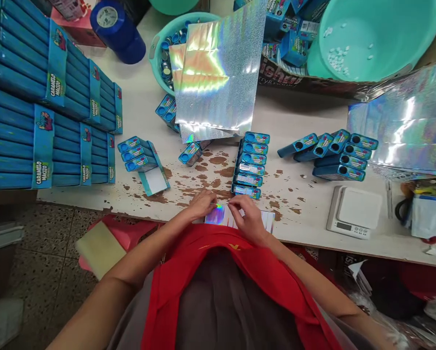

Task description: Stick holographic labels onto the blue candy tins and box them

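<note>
A shiny holographic sheet (218,215) marked with pale strips lies at the table's front edge, close to my body. My left hand (202,204) is at its upper left corner, fingers drawn together on the sheet. Over the sheet's middle, my right hand (250,219) has thumb and forefinger pinched; whatever is between them is too small to make out. Just beyond my hands stands a column of several slim blue boxes (253,159) with round marks on their ends. The nearest ones carry clear, shiny strips across the top.
Stacked blue cartons (43,141) fill the left. More blue boxes (340,158) stand right of centre, near a white kitchen scale (354,211). Large holographic sheets (218,73) lie over a green basin (155,51) of caps. A bigger green tub (378,29) is at back right.
</note>
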{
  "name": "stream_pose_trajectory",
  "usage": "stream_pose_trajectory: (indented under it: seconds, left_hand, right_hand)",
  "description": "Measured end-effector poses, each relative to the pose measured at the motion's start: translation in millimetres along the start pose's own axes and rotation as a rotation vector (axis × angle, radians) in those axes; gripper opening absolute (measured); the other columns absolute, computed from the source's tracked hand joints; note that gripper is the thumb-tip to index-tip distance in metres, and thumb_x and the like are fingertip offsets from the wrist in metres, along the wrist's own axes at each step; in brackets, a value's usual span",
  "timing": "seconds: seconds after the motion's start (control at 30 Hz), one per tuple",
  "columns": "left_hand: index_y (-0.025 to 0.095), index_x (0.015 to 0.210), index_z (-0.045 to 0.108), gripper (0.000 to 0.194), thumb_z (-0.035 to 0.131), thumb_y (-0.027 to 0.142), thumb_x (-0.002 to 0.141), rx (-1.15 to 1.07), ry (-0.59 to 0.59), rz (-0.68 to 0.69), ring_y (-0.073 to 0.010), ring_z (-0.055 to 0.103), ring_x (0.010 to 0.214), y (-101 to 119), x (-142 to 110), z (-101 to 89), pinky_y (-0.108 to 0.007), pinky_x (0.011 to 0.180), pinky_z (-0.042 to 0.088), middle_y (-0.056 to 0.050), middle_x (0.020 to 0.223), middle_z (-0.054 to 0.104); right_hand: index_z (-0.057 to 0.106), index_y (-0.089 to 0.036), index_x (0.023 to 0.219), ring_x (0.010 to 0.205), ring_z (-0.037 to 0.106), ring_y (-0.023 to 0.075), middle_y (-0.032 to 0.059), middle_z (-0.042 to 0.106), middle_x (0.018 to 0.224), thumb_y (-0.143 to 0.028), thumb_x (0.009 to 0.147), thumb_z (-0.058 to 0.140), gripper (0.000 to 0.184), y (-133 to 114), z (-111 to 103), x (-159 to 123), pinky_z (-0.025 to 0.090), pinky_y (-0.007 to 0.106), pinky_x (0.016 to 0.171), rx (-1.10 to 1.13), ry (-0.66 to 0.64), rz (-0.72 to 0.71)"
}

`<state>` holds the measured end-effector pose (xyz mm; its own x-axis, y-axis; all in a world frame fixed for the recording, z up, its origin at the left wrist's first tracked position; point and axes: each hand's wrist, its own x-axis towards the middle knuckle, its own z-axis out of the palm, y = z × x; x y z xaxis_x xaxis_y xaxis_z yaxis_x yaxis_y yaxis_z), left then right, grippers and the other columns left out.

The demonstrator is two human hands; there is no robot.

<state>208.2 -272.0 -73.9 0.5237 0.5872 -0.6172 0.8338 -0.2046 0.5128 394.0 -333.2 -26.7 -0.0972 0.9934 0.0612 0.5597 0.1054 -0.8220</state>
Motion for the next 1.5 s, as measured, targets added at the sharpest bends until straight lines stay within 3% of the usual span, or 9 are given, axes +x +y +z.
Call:
stream_pose_trajectory:
  seconds: [0.1, 0.27, 0.4, 0.57, 0.7, 0.83, 1.0, 1.33, 1.5]
  left_hand:
    - [0.021, 0.099, 0.066, 0.024, 0.048, 0.029, 0.086, -0.153, -0.009, 0.018, -0.019, 0.059, 0.088, 0, -1, 4.3, -0.027, 0.078, 0.042, -0.004, 0.093, 0.067]
    - [0.018, 0.086, 0.068, 0.027, 0.044, 0.029, 0.086, -0.131, 0.012, 0.041, -0.0189, 0.059, 0.085, 4, 0, 2.9, -0.026, 0.074, 0.041, -0.005, 0.087, 0.067]
    - [0.015, 0.088, 0.068, 0.029, 0.043, 0.03, 0.086, -0.137, 0.006, -0.058, -0.0208, 0.06, 0.086, 7, 1, 6.6, -0.028, 0.074, 0.041, -0.008, 0.091, 0.067]
    - [0.015, 0.082, 0.069, 0.029, 0.043, 0.027, 0.083, -0.184, 0.009, -0.113, -0.0193, 0.059, 0.079, 5, 6, 12.8, -0.027, 0.068, 0.041, -0.006, 0.081, 0.067]
    - [0.017, 0.083, 0.069, 0.028, 0.043, 0.03, 0.082, -0.227, 0.024, -0.117, -0.0176, 0.056, 0.075, 3, 9, 14.2, -0.026, 0.064, 0.039, -0.004, 0.078, 0.067]
    - [0.016, 0.078, 0.068, 0.025, 0.046, 0.029, 0.08, -0.273, 0.025, -0.092, -0.0147, 0.052, 0.069, 0, 11, 14.2, -0.025, 0.06, 0.035, -0.001, 0.072, 0.063]
    - [0.015, 0.068, 0.064, 0.025, 0.049, 0.031, 0.079, -0.323, -0.002, -0.065, -0.0116, 0.043, 0.058, -5, 11, 13.0, -0.025, 0.054, 0.028, 0.003, 0.058, 0.052]
    - [0.016, 0.051, 0.048, 0.022, 0.05, 0.025, 0.071, -0.525, -0.013, -0.18, -0.0094, 0.03, 0.051, 2, 15, 14.1, -0.027, 0.051, 0.018, 0.005, 0.046, 0.035]
    - [0.016, 0.053, 0.048, 0.021, 0.051, 0.027, 0.07, -0.612, 0.0, -0.231, -0.0086, 0.028, 0.049, 2, 17, 17.7, -0.027, 0.049, 0.016, 0.006, 0.046, 0.032]
  right_hand:
    - [0.061, -0.022, 0.1, 0.088, 0.06, 0.0207, 0.0082, 0.062, 0.093, -0.024, 0.092, 0.044, 0.019, 17, 20, -15, 0.052, 0.034, 0.074, -0.039, -0.076, 0.049]
    - [0.063, -0.02, 0.108, 0.096, 0.058, 0.0231, 0.0113, 0.06, 0.101, -0.026, 0.092, 0.045, 0.025, 42, 39, -21, 0.052, 0.039, 0.083, -0.163, -0.136, 0.004]
    - [0.065, -0.019, 0.11, 0.093, 0.056, 0.0243, 0.0127, 0.061, 0.102, -0.024, 0.092, 0.045, 0.027, 39, 41, -22, 0.051, 0.039, 0.08, -0.314, -0.257, -0.064]
    - [0.066, -0.02, 0.105, 0.091, 0.056, 0.0237, 0.0121, 0.064, 0.106, -0.022, 0.092, 0.047, 0.023, 33, 33, -19, 0.049, 0.038, 0.078, -0.407, -0.369, -0.194]
    - [0.066, -0.021, 0.097, 0.09, 0.056, 0.0232, 0.0106, 0.065, 0.104, -0.024, 0.093, 0.047, 0.02, 33, 32, -16, 0.048, 0.037, 0.077, -0.4, -0.37, -0.215]
    - [0.063, -0.019, 0.106, 0.09, 0.056, 0.0239, 0.0109, 0.065, 0.101, -0.026, 0.093, 0.046, 0.023, 39, 36, -17, 0.049, 0.037, 0.077, -0.37, -0.313, -0.131]
    - [0.065, -0.021, 0.103, 0.089, 0.059, 0.0229, 0.0092, 0.065, 0.096, -0.027, 0.093, 0.045, 0.023, 51, 44, -19, 0.05, 0.037, 0.079, -0.32, -0.281, -0.061]
    - [0.062, -0.018, 0.117, 0.099, 0.059, 0.0237, 0.0122, 0.065, 0.113, -0.018, 0.092, 0.046, 0.03, 53, 42, -22, 0.052, 0.038, 0.085, -0.403, -0.381, -0.196]
    - [0.067, -0.02, 0.1, 0.103, 0.058, 0.0249, 0.0124, 0.062, 0.12, -0.023, 0.092, 0.047, 0.022, 52, 35, -28, 0.051, 0.041, 0.086, -0.368, -0.368, -0.196]
